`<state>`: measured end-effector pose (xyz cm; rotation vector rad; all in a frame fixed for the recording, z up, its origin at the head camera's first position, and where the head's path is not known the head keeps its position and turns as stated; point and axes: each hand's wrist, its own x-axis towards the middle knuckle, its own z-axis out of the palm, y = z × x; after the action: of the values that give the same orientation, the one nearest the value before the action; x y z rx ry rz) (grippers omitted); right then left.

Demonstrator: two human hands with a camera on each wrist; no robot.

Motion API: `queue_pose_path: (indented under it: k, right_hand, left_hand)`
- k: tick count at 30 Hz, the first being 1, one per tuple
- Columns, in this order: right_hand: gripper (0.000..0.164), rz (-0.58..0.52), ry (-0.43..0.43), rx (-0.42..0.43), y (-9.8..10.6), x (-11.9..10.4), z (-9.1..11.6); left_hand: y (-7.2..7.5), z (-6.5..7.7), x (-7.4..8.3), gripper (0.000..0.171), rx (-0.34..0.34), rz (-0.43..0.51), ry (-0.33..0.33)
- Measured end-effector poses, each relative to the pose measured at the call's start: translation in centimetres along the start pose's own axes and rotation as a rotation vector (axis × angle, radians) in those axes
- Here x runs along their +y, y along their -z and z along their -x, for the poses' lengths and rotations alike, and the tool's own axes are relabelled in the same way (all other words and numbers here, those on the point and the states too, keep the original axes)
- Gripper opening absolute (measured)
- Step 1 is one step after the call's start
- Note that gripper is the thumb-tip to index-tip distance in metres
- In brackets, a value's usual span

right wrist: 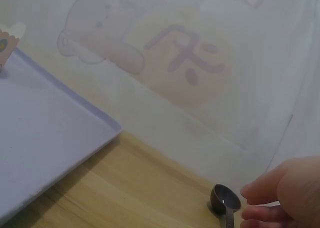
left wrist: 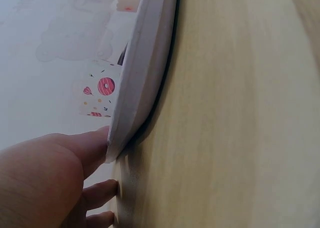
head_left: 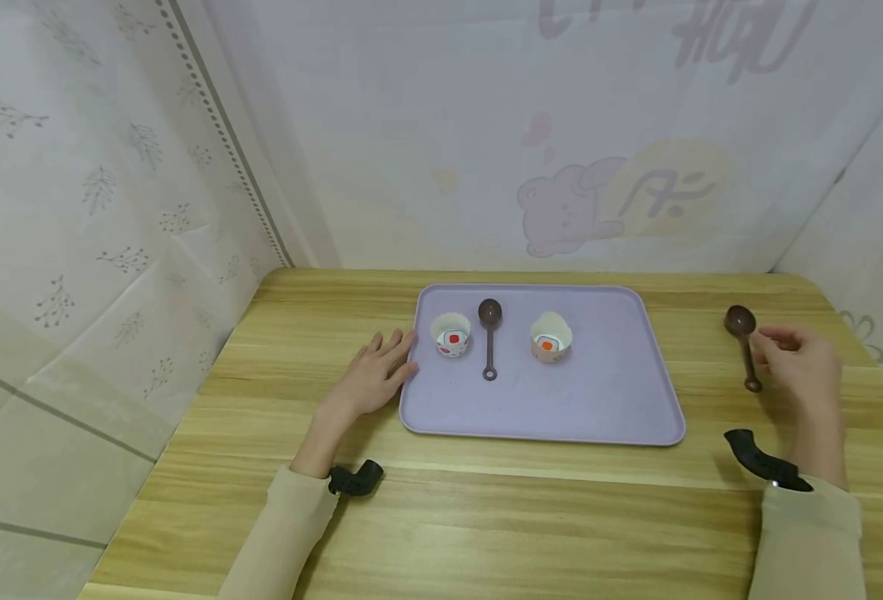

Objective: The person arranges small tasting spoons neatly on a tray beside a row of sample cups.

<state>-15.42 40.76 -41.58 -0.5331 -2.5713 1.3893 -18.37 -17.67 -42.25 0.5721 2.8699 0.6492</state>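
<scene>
My left hand [head_left: 370, 373] lies with fingers spread at the left edge of a lilac tray [head_left: 606, 400]. In the left wrist view its thumb [left wrist: 90, 145] touches the tray rim. On the tray a dark brown measuring spoon [head_left: 490, 313] lies between two paper cups: a white patterned cup [head_left: 451, 350] with a red mark inside, and a tan cup [head_left: 550, 353] with an orange mark inside. Right of the tray, a second brown measuring spoon [head_left: 741, 322] lies on the table. My right hand [head_left: 805, 367] is just right of its handle, fingers loosely bent, with nothing gripped.
The wood-grain table [head_left: 531, 517] extends around the tray. Behind it hangs a pale curtain [head_left: 411, 125] with a printed bear, and a leaf-patterned curtain [head_left: 112, 217] hangs at the left. Each wrist carries a black mount [head_left: 764, 462].
</scene>
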Motion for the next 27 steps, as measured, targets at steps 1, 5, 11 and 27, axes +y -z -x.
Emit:
queue_pose_path:
  k: [1, 5, 11, 27]
  right_hand:
    - [0.015, 0.012, -0.003, 0.001, -0.03, 0.05, 0.01]
    - [0.018, 0.036, -0.013, 0.014, -0.1, 0.2, 0.05]
    - [0.037, 0.081, -0.009, 0.006, -0.11, 0.37, 0.07]
    - [0.05, 0.132, -0.031, -0.016, -0.5, 1.03, 0.13]
  left_hand:
    - [0.01, 0.0, 0.02, 0.061, 0.0, 0.0, 0.0]
    - [0.05, 0.02, 0.08, 0.061, 0.002, 0.001, 0.001]
    - [0.08, 0.04, 0.15, 0.06, 0.003, -0.004, 0.001]
    - [-0.04, 0.01, -0.03, 0.061, -0.003, -0.003, 0.006]
